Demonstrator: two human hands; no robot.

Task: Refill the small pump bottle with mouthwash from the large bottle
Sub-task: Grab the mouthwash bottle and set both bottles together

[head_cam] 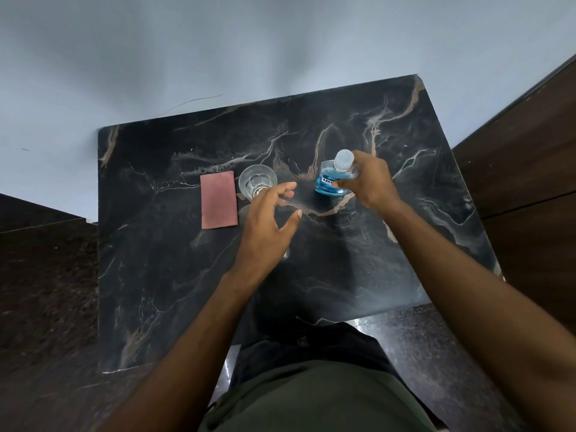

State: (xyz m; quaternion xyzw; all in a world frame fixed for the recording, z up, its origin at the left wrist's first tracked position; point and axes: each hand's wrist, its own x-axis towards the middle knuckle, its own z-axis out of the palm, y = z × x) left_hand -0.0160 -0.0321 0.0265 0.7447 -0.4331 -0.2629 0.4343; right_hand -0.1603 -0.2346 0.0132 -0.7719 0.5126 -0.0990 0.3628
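A clear bottle of blue mouthwash [331, 179] with a pale cap stands on the black marble table [187, 275], right of centre. My right hand [369, 182] grips its right side, fingers curled round the body. My left hand [269, 219] hovers over the table just left of the bottle, fingers spread and holding nothing. An empty clear glass [257, 182] stands behind my left fingertips. No small pump bottle is in view.
A pink folded cloth [218, 199] lies flat left of the glass. A pale wall rises behind the table. Dark wooden furniture [526, 157] stands to the right. Dark speckled floor surrounds the table on the left and near side.
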